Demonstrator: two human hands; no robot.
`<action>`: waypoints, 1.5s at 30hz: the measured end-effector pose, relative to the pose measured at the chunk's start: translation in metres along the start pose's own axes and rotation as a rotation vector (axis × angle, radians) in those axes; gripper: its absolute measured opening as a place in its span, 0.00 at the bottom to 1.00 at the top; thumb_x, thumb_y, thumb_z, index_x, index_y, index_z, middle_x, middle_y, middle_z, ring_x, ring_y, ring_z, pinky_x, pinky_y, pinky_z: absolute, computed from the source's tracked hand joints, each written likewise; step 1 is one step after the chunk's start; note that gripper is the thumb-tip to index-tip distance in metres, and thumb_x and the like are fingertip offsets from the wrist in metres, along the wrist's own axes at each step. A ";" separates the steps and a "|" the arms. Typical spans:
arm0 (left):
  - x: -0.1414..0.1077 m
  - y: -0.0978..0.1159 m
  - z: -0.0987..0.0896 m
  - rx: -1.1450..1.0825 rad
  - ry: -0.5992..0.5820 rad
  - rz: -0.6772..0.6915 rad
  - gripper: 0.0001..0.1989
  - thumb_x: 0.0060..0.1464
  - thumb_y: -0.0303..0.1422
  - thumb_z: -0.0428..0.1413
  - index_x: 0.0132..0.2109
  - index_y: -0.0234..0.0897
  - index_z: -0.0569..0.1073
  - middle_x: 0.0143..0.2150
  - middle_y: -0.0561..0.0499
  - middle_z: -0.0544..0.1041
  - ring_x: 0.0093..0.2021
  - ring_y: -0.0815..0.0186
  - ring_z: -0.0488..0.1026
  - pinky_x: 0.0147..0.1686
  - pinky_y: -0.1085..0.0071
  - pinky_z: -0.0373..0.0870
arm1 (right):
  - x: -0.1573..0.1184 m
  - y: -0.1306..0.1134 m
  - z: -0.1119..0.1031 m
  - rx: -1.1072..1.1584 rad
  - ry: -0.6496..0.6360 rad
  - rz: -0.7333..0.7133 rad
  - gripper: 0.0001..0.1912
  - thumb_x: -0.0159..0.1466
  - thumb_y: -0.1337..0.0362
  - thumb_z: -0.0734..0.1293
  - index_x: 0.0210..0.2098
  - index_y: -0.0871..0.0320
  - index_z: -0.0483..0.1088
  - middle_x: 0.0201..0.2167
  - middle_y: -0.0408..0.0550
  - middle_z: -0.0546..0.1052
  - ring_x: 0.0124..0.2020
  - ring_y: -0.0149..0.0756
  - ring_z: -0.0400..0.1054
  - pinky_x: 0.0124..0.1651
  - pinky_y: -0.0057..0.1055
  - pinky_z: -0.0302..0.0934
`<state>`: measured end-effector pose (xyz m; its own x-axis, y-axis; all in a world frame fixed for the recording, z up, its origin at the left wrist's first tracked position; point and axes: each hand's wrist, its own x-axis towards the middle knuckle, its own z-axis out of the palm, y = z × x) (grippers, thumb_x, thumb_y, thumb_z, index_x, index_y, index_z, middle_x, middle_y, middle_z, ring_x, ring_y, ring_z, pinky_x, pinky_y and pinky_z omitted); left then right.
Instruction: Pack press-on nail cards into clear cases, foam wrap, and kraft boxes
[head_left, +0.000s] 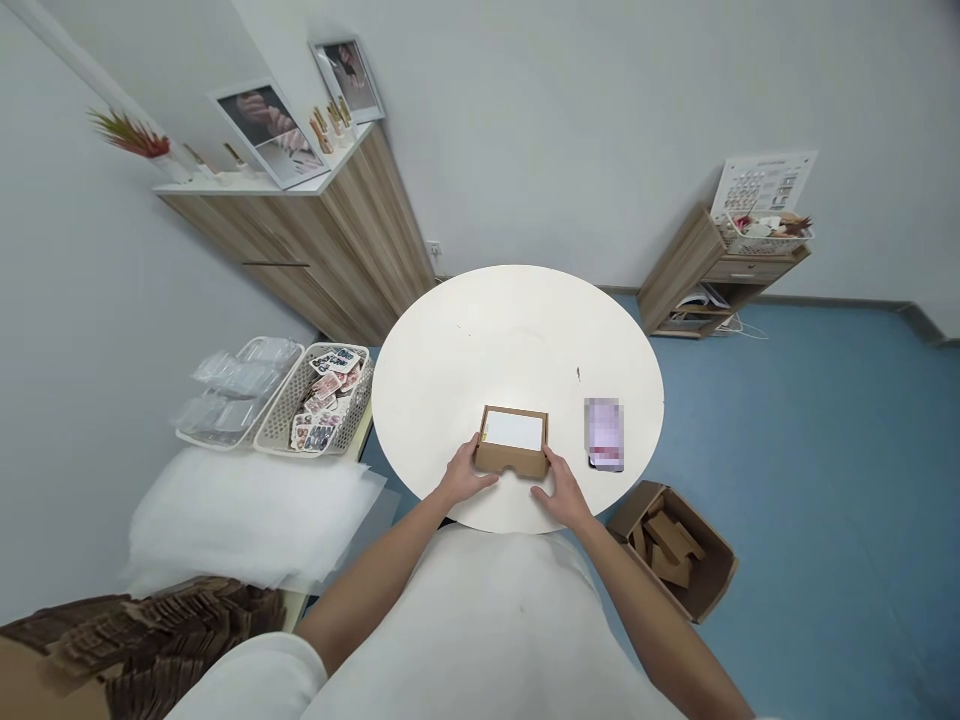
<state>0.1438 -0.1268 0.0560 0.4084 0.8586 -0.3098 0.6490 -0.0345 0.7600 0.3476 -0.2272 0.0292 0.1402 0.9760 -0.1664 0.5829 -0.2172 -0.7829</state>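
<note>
A small brown cardboard box (513, 462) with a white label on top sits near the front edge of the round white table (495, 310). My left hand (463, 473) grips its left side, thumb stretched along the near side. On the opposite side, my right hand (564, 492) has its fingers against the box and its thumb pointing inward. The undersides of my fingers are hidden. To the right of the box lies a phone (604, 436) with a blurred lilac screen.
Left of the table, a white basket (274, 425) holds printed cards, beside clear plastic packets (247, 375). White foam sheets (247, 515) and stacked brown cardboard (187, 640) lie nearer. An open carton (724, 575) with cardboard pieces stands at lower right. Wooden cabinets (375, 230) stand behind.
</note>
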 end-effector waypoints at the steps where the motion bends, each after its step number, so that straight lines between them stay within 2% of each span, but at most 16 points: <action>1: 0.000 0.001 -0.001 0.000 0.015 0.036 0.44 0.36 0.41 0.61 0.59 0.42 0.52 0.53 0.44 0.64 0.54 0.56 0.60 0.49 0.63 0.59 | 0.000 -0.002 -0.003 0.029 0.021 -0.008 0.38 0.54 0.59 0.63 0.61 0.49 0.41 0.52 0.50 0.61 0.53 0.44 0.57 0.53 0.42 0.54; 4: 0.002 0.006 -0.007 0.035 0.050 0.094 0.39 0.43 0.42 0.57 0.61 0.41 0.50 0.49 0.44 0.66 0.50 0.58 0.63 0.47 0.64 0.61 | 0.002 -0.010 -0.014 0.091 0.082 -0.006 0.33 0.59 0.55 0.58 0.61 0.49 0.42 0.47 0.50 0.63 0.49 0.42 0.60 0.50 0.41 0.57; 7: 0.011 0.014 -0.012 0.087 0.044 0.061 0.32 0.51 0.43 0.49 0.61 0.41 0.50 0.43 0.46 0.66 0.43 0.61 0.66 0.43 0.66 0.63 | 0.011 -0.018 -0.025 0.108 0.112 0.034 0.28 0.62 0.54 0.52 0.61 0.49 0.44 0.43 0.49 0.64 0.45 0.40 0.62 0.48 0.38 0.57; 11: 0.025 0.022 -0.015 0.167 0.044 0.011 0.27 0.54 0.41 0.45 0.60 0.37 0.53 0.37 0.47 0.65 0.38 0.63 0.66 0.41 0.67 0.63 | 0.027 -0.025 -0.035 0.085 0.092 0.092 0.26 0.63 0.53 0.49 0.59 0.51 0.50 0.38 0.48 0.65 0.42 0.39 0.62 0.47 0.38 0.57; 17: 0.035 0.023 -0.016 0.210 0.114 0.019 0.26 0.53 0.37 0.47 0.58 0.34 0.57 0.41 0.45 0.63 0.40 0.63 0.65 0.41 0.68 0.64 | 0.043 -0.030 -0.042 0.046 0.146 0.132 0.23 0.62 0.52 0.51 0.52 0.53 0.63 0.38 0.51 0.66 0.43 0.40 0.62 0.47 0.37 0.56; 20: 0.035 0.025 -0.018 0.202 0.114 0.045 0.25 0.53 0.36 0.48 0.57 0.35 0.58 0.39 0.46 0.64 0.39 0.63 0.66 0.41 0.67 0.63 | 0.047 -0.032 -0.046 0.104 0.108 0.150 0.23 0.62 0.51 0.51 0.47 0.54 0.67 0.37 0.51 0.69 0.42 0.40 0.64 0.47 0.36 0.55; 25: 0.034 0.028 -0.020 0.146 0.153 0.091 0.25 0.50 0.32 0.51 0.56 0.38 0.58 0.38 0.48 0.66 0.39 0.65 0.66 0.42 0.67 0.64 | 0.050 -0.032 -0.049 0.241 0.104 0.189 0.25 0.59 0.46 0.53 0.42 0.54 0.70 0.41 0.48 0.72 0.42 0.41 0.64 0.45 0.36 0.56; 30: 0.034 0.028 -0.020 0.097 0.175 0.090 0.24 0.48 0.37 0.53 0.54 0.39 0.62 0.40 0.48 0.67 0.37 0.66 0.66 0.40 0.68 0.65 | 0.051 -0.030 -0.052 0.261 0.091 0.201 0.26 0.57 0.44 0.53 0.35 0.56 0.72 0.28 0.45 0.73 0.31 0.37 0.65 0.36 0.32 0.57; 33: 0.034 0.028 -0.020 0.062 0.170 0.071 0.24 0.49 0.39 0.52 0.54 0.39 0.62 0.40 0.48 0.68 0.37 0.66 0.67 0.38 0.69 0.65 | 0.052 -0.031 -0.053 0.255 0.096 0.212 0.24 0.57 0.45 0.54 0.33 0.56 0.72 0.25 0.44 0.72 0.29 0.35 0.64 0.33 0.30 0.56; 37: 0.034 0.031 -0.022 0.017 0.151 0.041 0.23 0.50 0.40 0.51 0.53 0.39 0.64 0.40 0.48 0.69 0.38 0.66 0.67 0.38 0.70 0.65 | 0.054 -0.033 -0.054 0.250 0.110 0.225 0.24 0.57 0.46 0.54 0.35 0.56 0.72 0.26 0.45 0.72 0.29 0.35 0.64 0.34 0.31 0.57; 42: 0.035 0.031 -0.025 -0.106 0.146 0.002 0.22 0.52 0.46 0.45 0.49 0.40 0.68 0.44 0.47 0.70 0.41 0.65 0.67 0.42 0.69 0.63 | 0.051 -0.030 -0.053 0.362 0.083 0.275 0.22 0.56 0.50 0.58 0.45 0.53 0.68 0.36 0.46 0.72 0.34 0.34 0.65 0.38 0.32 0.58; 45: 0.037 0.024 -0.026 -0.207 0.121 -0.059 0.22 0.52 0.47 0.44 0.46 0.39 0.70 0.44 0.48 0.71 0.41 0.65 0.68 0.41 0.69 0.63 | 0.046 -0.027 -0.052 0.408 0.059 0.316 0.24 0.53 0.52 0.62 0.48 0.51 0.65 0.39 0.46 0.70 0.35 0.34 0.64 0.36 0.32 0.59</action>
<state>0.1582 -0.0824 0.0780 0.2861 0.9115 -0.2956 0.5189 0.1119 0.8475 0.3801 -0.1768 0.0737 0.3104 0.8585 -0.4081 0.1467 -0.4674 -0.8718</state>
